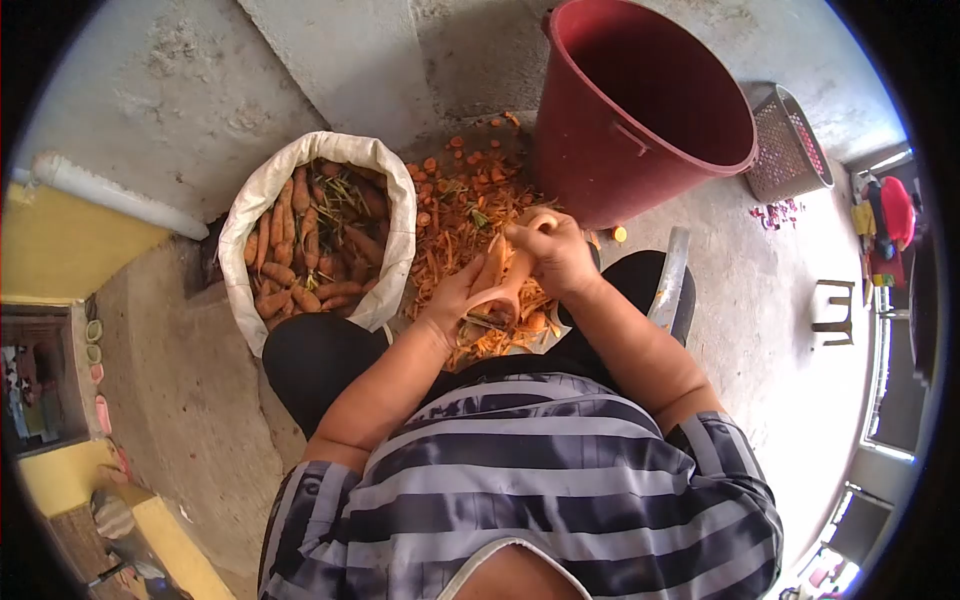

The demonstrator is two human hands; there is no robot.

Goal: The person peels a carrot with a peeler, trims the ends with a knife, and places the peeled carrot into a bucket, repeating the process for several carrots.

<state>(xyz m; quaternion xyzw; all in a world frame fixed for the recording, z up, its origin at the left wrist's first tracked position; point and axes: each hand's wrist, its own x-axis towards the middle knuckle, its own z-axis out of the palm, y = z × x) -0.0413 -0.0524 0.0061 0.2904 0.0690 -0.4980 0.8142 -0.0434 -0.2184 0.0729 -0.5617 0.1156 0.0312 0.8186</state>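
Note:
My left hand (pixel 458 298) is closed around a carrot (pixel 492 264), low over the floor between my knees. Just above and to the right of it, my right hand (pixel 566 258) is curled shut against the far end of the carrot. Whatever sits inside that fist is hidden by the fingers. Under and beyond both hands spreads a heap of orange peelings and cut carrot pieces (pixel 480 185). To the left stands a white sack (pixel 240 240) with its rim rolled down, holding many unpeeled carrots (pixel 290 225) and some green stalks.
A large red bucket (pixel 590 150) stands ahead on the right, close to the right hand. Behind it is a grey perforated basket (pixel 785 150). A metal strip (pixel 670 275) lies over my right knee. A rough wall (pixel 340 60) closes off the front.

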